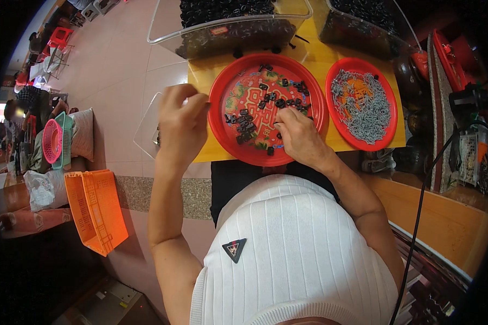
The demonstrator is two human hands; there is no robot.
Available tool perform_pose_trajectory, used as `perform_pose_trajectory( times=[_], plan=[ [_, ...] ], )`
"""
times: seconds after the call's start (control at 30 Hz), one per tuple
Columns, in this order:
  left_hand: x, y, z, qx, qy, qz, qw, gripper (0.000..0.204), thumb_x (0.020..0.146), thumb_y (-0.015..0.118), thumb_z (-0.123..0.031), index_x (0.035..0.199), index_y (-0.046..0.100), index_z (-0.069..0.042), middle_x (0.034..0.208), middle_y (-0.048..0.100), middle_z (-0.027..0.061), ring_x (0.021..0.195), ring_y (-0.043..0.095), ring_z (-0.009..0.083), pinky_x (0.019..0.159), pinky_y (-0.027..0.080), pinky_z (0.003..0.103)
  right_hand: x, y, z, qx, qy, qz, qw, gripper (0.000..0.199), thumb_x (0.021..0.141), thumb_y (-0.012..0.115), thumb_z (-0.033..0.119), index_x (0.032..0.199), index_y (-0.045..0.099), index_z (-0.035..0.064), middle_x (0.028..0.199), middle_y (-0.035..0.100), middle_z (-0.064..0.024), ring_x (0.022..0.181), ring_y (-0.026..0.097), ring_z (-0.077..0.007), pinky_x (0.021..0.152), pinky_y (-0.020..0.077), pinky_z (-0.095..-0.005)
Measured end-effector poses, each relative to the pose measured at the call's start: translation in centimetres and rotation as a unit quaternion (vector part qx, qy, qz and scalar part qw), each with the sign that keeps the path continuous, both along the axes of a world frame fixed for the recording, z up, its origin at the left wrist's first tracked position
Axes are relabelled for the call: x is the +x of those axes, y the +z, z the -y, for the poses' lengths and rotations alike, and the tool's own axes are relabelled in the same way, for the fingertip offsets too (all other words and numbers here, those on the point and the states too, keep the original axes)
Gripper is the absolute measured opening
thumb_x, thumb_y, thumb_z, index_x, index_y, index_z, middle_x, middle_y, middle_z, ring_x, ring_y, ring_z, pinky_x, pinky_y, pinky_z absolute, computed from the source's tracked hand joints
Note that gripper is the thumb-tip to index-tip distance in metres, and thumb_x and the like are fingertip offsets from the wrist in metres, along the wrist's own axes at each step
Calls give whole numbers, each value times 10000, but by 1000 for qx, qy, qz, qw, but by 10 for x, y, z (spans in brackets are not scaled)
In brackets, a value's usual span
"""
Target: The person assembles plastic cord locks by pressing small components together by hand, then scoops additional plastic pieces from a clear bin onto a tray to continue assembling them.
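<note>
A round red tray [217, 130] with a patterned floor lies before me, small black plastic pieces [245, 123] scattered in it. Over its right half, my right hand [300, 135] has thumb and fingers pinched together; a dark bit shows by the fingertips, too small to name. My left hand [182, 116] is raised beside the tray's left rim with its fingers curled closed. Something dark shows at those fingertips, but I cannot make out what it is. Right of the tray, a smaller red plate [394, 116] holds many grey screws [367, 116].
Two clear bins full of black pieces [228, 33] stand at the table's far side. The yellow table [200, 149] ends near my lap. A clear lid or box [146, 127] sits left of it. An orange crate [95, 211] stands lower left; a black cable [417, 216] hangs at right.
</note>
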State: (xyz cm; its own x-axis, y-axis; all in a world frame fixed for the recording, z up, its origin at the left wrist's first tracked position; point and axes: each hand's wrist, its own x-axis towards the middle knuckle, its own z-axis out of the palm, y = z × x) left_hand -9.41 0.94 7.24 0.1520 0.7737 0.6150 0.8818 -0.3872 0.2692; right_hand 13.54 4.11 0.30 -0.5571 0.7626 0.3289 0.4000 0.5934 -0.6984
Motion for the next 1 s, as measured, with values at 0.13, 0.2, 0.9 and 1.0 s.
perform_pose_trajectory(
  times=[0.13, 0.2, 0.9, 1.0],
  plan=[
    [-3, -32, -31, -123, -10, -139, 983, 119, 599, 580, -34, 707, 628, -52, 763, 505, 92, 778, 477, 248, 688, 383, 342, 2, -2, 3, -15, -2, -29, 999, 105, 727, 507, -65, 795, 440, -20, 741, 486, -164, 690, 509, -323, 608, 416, -374],
    [-2, -37, -41, -138, -18, -188, 972, 118, 593, 578, -90, 689, 644, -71, 775, 505, 85, 817, 470, 242, 705, 364, 333, 3, -4, 4, -17, 0, -28, 999, 107, 726, 510, -64, 794, 441, -19, 739, 485, -163, 689, 509, -320, 607, 415, -375],
    [10, -62, -46, -192, 39, -239, 951, 183, 613, 562, -71, 794, 551, -45, 844, 489, 101, 854, 461, 260, 705, 342, 373, 10, 2, 4, -87, 4, -49, 995, 117, 733, 492, -60, 837, 463, -15, 774, 500, -180, 750, 520, -338, 649, 423, -386],
    [14, -57, -35, -151, 3, -114, 982, 170, 623, 568, 19, 780, 526, -33, 814, 507, 115, 799, 492, 261, 677, 376, 363, 11, -6, 2, -182, 1, -87, 979, 113, 762, 510, -45, 868, 488, -10, 779, 521, -104, 721, 533, -219, 630, 435, -303]
  ],
)
